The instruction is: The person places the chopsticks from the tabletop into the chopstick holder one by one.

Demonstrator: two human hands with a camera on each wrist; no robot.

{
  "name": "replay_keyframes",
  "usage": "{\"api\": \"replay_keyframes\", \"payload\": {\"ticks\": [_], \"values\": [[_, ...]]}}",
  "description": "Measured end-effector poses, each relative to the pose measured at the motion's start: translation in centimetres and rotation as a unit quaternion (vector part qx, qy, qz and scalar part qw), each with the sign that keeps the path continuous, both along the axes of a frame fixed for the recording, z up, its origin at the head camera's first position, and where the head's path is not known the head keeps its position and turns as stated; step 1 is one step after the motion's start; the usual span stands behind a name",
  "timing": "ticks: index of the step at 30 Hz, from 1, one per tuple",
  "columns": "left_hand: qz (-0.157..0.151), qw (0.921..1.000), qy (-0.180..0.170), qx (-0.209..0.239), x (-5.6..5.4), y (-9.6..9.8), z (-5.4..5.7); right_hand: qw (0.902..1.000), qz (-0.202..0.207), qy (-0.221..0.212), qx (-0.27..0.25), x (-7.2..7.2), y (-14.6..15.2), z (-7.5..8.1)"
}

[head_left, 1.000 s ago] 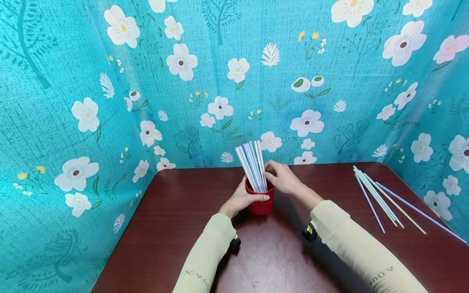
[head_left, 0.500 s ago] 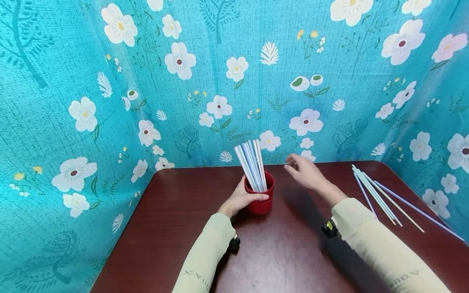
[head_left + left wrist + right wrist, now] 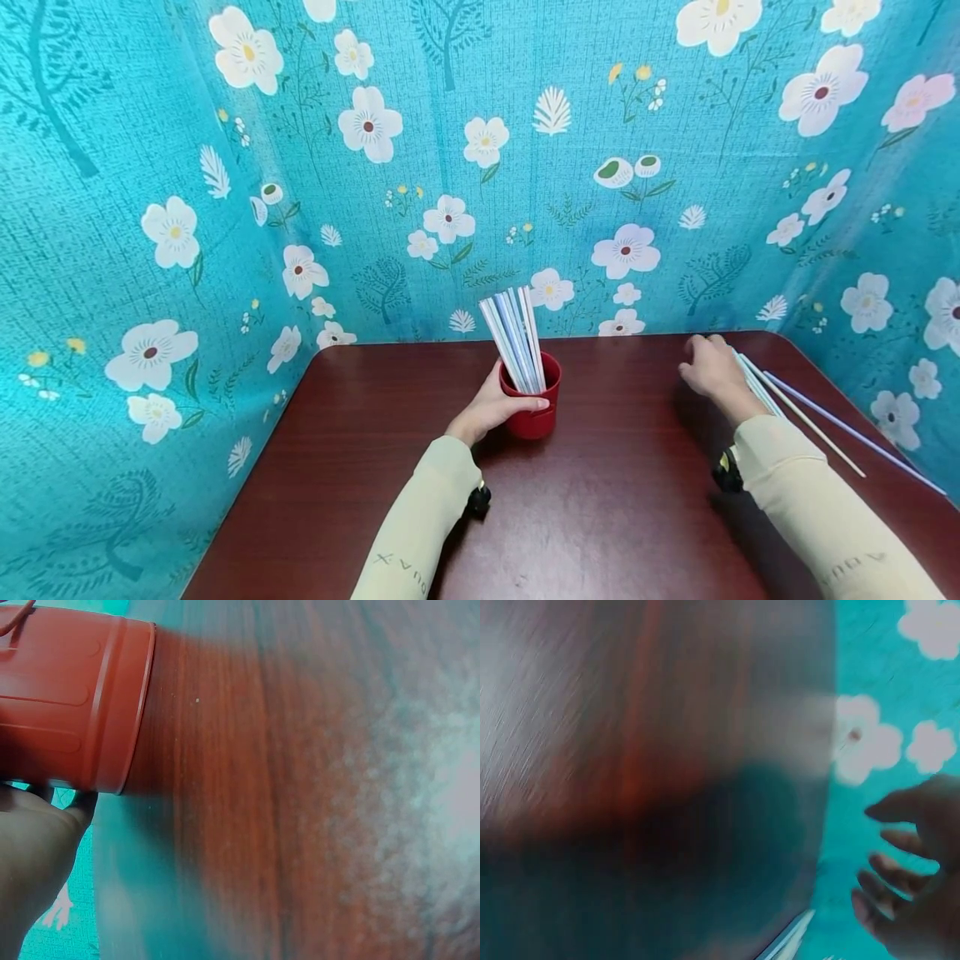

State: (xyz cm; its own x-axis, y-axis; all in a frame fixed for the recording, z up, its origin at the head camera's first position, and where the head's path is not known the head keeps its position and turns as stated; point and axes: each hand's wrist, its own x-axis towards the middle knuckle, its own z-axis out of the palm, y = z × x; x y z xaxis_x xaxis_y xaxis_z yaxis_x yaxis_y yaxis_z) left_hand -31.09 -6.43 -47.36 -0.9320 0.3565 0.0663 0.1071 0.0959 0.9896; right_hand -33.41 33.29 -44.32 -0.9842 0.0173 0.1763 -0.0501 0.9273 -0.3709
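My left hand [image 3: 495, 408] grips a red cup [image 3: 534, 423] from its left side, the thumb lying across the front just below the rim. Inside the cup leans a bundle of pale white and blue straws [image 3: 516, 337], tilted to the left. In the left wrist view the red cup [image 3: 67, 697] shows its ridged wall, with fingers behind it. At the right, my right hand [image 3: 716, 371] hovers by the top ends of the loose straws [image 3: 813, 425], partly covering them. The right wrist view has the right hand [image 3: 915, 862] with fingers loosely bent and apart, nothing between them.
The dark red-brown table [image 3: 360, 467] has its back edge close to a teal flowered curtain [image 3: 450, 167]. A bluish-purple straw [image 3: 855, 427] lies apart at the far right of the loose ones. The forearm's shadow falls across the right side.
My right hand has left the straws in the cup and moved right, over to the loose straws. The left hand and the cup have stayed in place.
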Motion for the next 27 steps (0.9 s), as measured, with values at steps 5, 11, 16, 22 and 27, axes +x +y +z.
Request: {"api": "replay_keyframes", "payload": {"ticks": [5,11,16,22,27], "values": [[-0.004,1.0000,-0.006,-0.001,0.2,0.1,0.0,0.9941,-0.094,-0.052,0.013,0.9,2.6,-1.2],[-0.006,1.0000,-0.002,0.000,0.1,0.0,0.2,0.9849,-0.137,-0.106,0.001,1.2,3.9,-1.8],[-0.004,1.0000,-0.004,-0.003,0.0,0.0,0.2,0.9854,-0.137,-0.101,0.000,1.1,4.1,-1.9],[-0.003,0.9999,-0.003,-0.009,0.1,0.0,0.1,0.9867,-0.132,-0.094,-0.016,1.5,4.6,-1.9],[-0.001,0.9999,-0.005,-0.009,0.0,-0.1,0.1,0.9867,-0.127,-0.098,-0.026,1.6,4.9,-2.1]]}}
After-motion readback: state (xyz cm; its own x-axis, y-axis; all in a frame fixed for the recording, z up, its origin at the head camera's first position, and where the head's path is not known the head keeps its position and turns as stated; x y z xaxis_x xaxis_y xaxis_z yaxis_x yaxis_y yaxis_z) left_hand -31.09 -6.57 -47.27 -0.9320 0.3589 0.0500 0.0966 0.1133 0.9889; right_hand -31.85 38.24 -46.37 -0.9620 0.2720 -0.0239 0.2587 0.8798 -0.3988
